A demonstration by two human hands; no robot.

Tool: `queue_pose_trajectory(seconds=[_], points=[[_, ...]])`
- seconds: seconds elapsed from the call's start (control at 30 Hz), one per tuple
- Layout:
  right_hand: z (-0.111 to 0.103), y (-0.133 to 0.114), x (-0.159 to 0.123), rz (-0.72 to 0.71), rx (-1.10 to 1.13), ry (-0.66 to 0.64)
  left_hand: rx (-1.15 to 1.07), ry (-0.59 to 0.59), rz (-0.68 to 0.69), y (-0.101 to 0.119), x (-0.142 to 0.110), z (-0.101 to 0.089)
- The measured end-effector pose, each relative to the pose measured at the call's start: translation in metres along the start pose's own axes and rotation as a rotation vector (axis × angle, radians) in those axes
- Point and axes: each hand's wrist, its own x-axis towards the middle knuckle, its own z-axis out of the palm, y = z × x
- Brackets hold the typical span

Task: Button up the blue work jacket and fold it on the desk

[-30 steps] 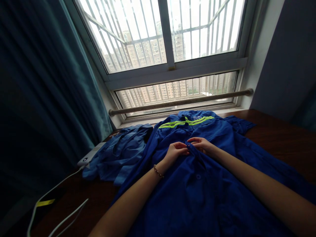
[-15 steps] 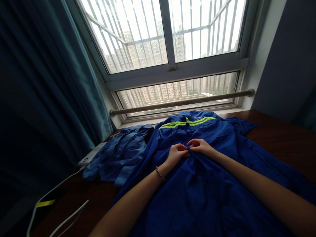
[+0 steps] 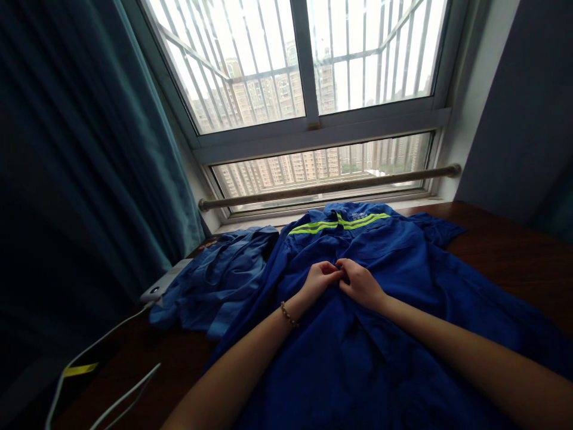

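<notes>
A dark blue work shirt (image 3: 394, 257) with a yellow-green reflective stripe lies spread on a dark wooden table (image 3: 514, 251), collar toward the window. My left hand (image 3: 319, 278), with a bead bracelet on its wrist, pinches the shirt's front edge at mid-chest. My right hand (image 3: 360, 283) meets it from the right, fingers curled onto the same fold of cloth. The fingertips of both hands touch. What lies between them is too small to make out.
A second, lighter blue garment (image 3: 219, 278) lies crumpled to the left. A white power bank (image 3: 163, 282) with white cables (image 3: 111, 400) sits near the table's left edge. Teal curtain (image 3: 80, 167) hangs at left; a barred window (image 3: 308, 89) and rail are behind.
My right hand has slid left and down onto the shirt front, closing against my left hand. The left hand has hardly moved.
</notes>
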Motion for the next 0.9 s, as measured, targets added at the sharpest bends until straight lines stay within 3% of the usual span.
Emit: queue_pose_trajectory(seconds=[0.23, 0.5, 0.67, 0.9], points=[[-0.0015, 0.0063, 0.0020, -0.008, -0.016, 0.042, -0.136, 0.005, -0.066, -0.0005, -0.0010, 0.0007], [-0.0052, -0.0004, 0.0024, -0.107, -0.045, 0.055, -0.280, 0.096, -0.110, -0.0019, 0.0015, -0.0036], [-0.0038, -0.0013, 0.0049, -0.033, 0.065, 0.109, -0.380, 0.061, -0.116, -0.0001, 0.0013, -0.0035], [-0.0027, -0.0020, 0.0072, 0.032, 0.227, 0.089, -0.404, -0.002, -0.088, 0.0010, 0.0011, -0.0020]])
